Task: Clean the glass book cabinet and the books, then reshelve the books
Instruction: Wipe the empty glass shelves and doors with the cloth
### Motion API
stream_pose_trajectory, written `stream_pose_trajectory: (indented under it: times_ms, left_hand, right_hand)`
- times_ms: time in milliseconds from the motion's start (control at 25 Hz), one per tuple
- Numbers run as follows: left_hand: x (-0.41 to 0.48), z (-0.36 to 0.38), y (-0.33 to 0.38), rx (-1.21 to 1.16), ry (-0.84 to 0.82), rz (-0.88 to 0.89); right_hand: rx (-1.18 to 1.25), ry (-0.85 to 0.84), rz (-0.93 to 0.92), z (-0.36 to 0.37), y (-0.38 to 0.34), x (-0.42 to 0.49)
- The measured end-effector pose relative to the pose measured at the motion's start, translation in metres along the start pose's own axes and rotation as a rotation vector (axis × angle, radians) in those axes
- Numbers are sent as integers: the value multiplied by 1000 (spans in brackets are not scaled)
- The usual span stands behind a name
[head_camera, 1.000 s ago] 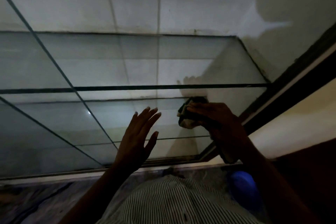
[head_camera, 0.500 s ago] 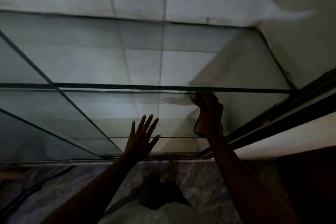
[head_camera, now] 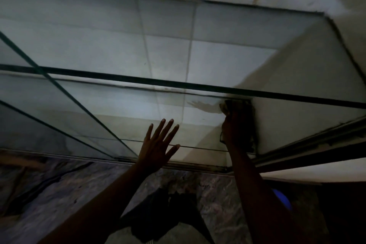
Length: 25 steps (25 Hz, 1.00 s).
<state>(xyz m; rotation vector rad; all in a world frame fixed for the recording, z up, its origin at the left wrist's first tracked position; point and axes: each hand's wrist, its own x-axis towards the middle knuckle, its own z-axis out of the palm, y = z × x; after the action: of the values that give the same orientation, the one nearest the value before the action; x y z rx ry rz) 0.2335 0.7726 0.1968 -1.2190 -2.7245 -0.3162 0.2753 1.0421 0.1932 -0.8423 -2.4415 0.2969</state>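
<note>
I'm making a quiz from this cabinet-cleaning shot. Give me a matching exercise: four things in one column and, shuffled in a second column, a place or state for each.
Things:
1. left hand
2. right hand
3. cloth
4. blue object

Places or states:
a. bunched just under the dark shelf edge
b. fingers spread, holding nothing
c. low on the right, partly hidden by the right arm
d. holds the cloth up against the cabinet

Pairs: 1-b, 2-d, 3-a, 4-c
</note>
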Motion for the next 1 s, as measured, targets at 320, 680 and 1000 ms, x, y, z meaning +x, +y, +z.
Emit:
stream_pose_trajectory:
  times_ms: [320, 680, 1000]
  left_hand:
    - [-28, -30, 15, -591, 88, -362]
    - [-23, -62, 41, -1851, 343, -1437]
    - [-5, -44, 23, -2050, 769, -1462]
  right_hand:
    - [102, -185, -116, 3, -88, -25]
    - [319, -458, -606, -9, -102, -52]
    - [590, -798, -955, 11, -196, 30]
